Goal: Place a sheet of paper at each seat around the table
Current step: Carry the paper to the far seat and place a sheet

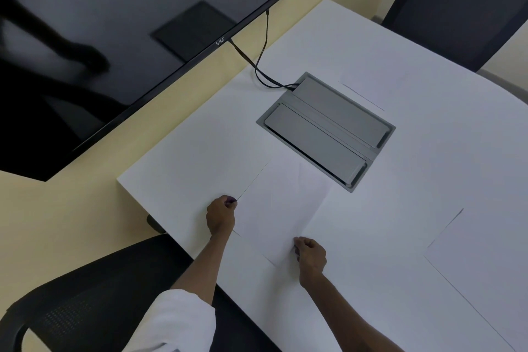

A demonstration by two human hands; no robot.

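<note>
A white sheet of paper (pixel 281 203) lies flat on the white table (pixel 183 168), in front of the black mesh chair (pixel 94 300) at the near edge. My left hand (pixel 221 216) pinches the sheet's left edge with curled fingers. My right hand (pixel 311 257) grips its near right corner. A second sheet (pixel 483 251) lies to the right on the table. A third sheet (pixel 380 86), faint against the tabletop, lies at the far side near another dark chair (pixel 463 6).
A grey cable box (pixel 325 130) with two lids is set into the table's middle, with black cables (pixel 257 66) running up to a large dark monitor (pixel 128 37) on the left wall. The wall is pale yellow.
</note>
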